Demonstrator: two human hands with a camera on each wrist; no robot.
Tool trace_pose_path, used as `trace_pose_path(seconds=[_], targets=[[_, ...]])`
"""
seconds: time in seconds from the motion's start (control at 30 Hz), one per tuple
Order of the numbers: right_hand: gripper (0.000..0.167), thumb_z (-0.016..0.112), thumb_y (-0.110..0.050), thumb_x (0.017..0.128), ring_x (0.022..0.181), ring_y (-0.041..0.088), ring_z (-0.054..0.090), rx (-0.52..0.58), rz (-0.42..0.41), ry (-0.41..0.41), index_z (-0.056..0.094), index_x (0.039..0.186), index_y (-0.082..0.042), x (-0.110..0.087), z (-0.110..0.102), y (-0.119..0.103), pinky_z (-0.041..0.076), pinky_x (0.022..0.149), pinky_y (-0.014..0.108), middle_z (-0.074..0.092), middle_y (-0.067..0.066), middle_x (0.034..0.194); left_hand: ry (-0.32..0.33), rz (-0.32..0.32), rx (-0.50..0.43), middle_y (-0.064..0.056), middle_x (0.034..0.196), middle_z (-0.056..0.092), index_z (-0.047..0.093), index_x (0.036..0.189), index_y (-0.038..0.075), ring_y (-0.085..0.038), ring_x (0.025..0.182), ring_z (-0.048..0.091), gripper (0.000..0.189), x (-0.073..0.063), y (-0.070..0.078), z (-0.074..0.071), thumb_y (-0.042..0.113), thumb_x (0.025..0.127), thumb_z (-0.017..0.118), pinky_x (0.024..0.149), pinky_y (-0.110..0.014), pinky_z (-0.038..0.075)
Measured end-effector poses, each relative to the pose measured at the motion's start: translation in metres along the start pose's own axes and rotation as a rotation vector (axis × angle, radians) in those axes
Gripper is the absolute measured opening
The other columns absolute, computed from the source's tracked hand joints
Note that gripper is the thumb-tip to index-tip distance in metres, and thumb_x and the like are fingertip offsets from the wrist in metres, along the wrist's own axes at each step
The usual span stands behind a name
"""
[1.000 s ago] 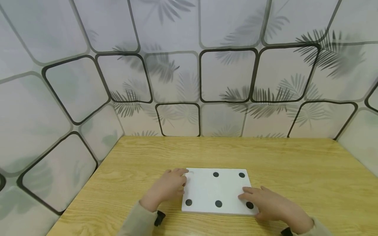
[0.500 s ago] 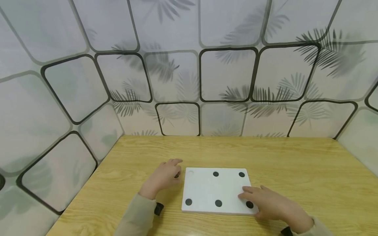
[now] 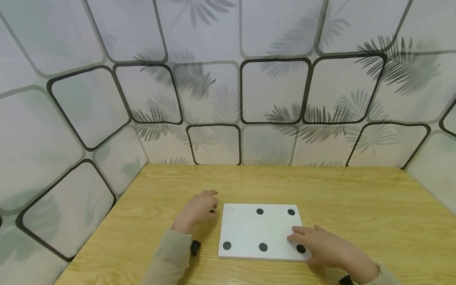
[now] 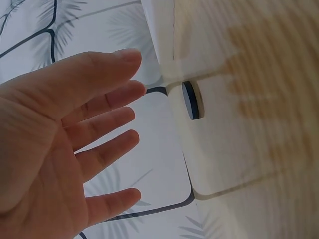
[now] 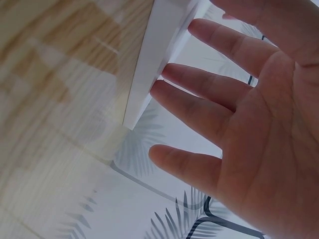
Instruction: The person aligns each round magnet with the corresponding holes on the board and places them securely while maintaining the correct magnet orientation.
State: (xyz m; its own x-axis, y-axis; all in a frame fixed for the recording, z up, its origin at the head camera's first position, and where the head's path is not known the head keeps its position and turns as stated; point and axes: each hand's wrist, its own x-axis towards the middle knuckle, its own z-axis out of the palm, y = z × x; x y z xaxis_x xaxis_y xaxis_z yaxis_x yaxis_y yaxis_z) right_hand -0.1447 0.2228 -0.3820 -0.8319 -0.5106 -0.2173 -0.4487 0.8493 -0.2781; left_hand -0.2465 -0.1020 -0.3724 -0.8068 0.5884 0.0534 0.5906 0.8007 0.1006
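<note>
A white board (image 3: 246, 229) lies flat on the table. Two black discs (image 3: 260, 211) sit along its far edge and three along the near edge, one partly covered by my right hand. A faint ring mark (image 3: 230, 209) shows at its far left corner. My left hand (image 3: 195, 211) is just left of the board, fingers loose and apart. One black disc (image 4: 192, 99) lies on the wood near its fingertips, touched by none of them in the left wrist view. My right hand (image 3: 329, 247) rests on the board's right side, fingers extended, fingertips at its edge in the right wrist view.
The wood-grain table (image 3: 270, 182) runs back to a pale wall covering (image 3: 213, 99) with black and grey outlines and leaf prints. That covering also encloses the left and right sides. Black straps (image 3: 195, 247) circle the wrists by the beige sleeves (image 3: 171, 253).
My left hand has drawn left from the board's far left corner, taking a black disc off it, and has let go of the disc on the table. The right hand stays put.
</note>
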Motion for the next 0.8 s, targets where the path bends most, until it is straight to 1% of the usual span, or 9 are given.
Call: trace_pose_path(seconds=[0.2,0.37,0.53,0.67,0.8], targets=[[0.054,0.076,-0.011,0.062,0.112,0.03,0.046,0.006,0.011,0.004,0.057,0.112,-0.014,-0.0002,0.0002,-0.0014,0.025,0.093,0.058,0.048,0.015,0.124,-0.04,-0.056,-0.02,-0.013,0.125,0.045,0.063,0.079,0.011,-0.031,0.113,0.042,0.011,0.003,-0.0041,0.0038,0.02,0.078,0.067,0.08,-0.049,0.041],[0.054,0.076,-0.011,0.062,0.111,0.031,0.046,0.006,0.013,0.003,0.058,0.112,-0.015,0.0004,0.0003,-0.0012,0.025,0.092,0.058,0.048,0.015,0.124,-0.051,-0.071,-0.025,-0.012,0.124,0.046,0.064,0.08,0.011,-0.03,0.111,0.043,0.013,0.0045,-0.0072,0.0062,0.023,0.077,0.069,0.078,-0.048,0.042],[0.054,0.077,-0.011,0.062,0.112,0.03,0.046,0.007,0.016,0.004,0.058,0.112,-0.015,0.001,0.001,-0.0008,0.025,0.093,0.058,0.048,0.014,0.124,-0.078,-0.094,-0.051,-0.012,0.124,0.046,0.065,0.081,0.01,-0.032,0.112,0.042,0.012,0.0042,-0.007,0.0055,0.021,0.076,0.069,0.08,-0.05,0.041],[0.054,0.077,-0.012,0.062,0.112,0.03,0.046,0.006,0.015,0.006,0.058,0.112,-0.015,0.0012,0.0014,-0.0006,0.025,0.092,0.058,0.048,0.014,0.124,-0.112,-0.121,-0.081,-0.014,0.124,0.046,0.063,0.076,0.011,-0.034,0.111,0.042,0.008,0.0035,-0.0064,0.0048,0.018,0.077,0.068,0.082,-0.051,0.039],[0.054,0.077,-0.012,0.062,0.111,0.03,0.046,0.005,0.014,0.006,0.058,0.112,-0.015,0.0016,0.0013,-0.0004,0.025,0.092,0.058,0.048,0.014,0.123,-0.127,-0.137,-0.087,-0.014,0.124,0.046,0.061,0.073,0.012,-0.035,0.111,0.042,0.008,0.0032,-0.0068,0.0054,0.016,0.076,0.068,0.084,-0.052,0.037]])
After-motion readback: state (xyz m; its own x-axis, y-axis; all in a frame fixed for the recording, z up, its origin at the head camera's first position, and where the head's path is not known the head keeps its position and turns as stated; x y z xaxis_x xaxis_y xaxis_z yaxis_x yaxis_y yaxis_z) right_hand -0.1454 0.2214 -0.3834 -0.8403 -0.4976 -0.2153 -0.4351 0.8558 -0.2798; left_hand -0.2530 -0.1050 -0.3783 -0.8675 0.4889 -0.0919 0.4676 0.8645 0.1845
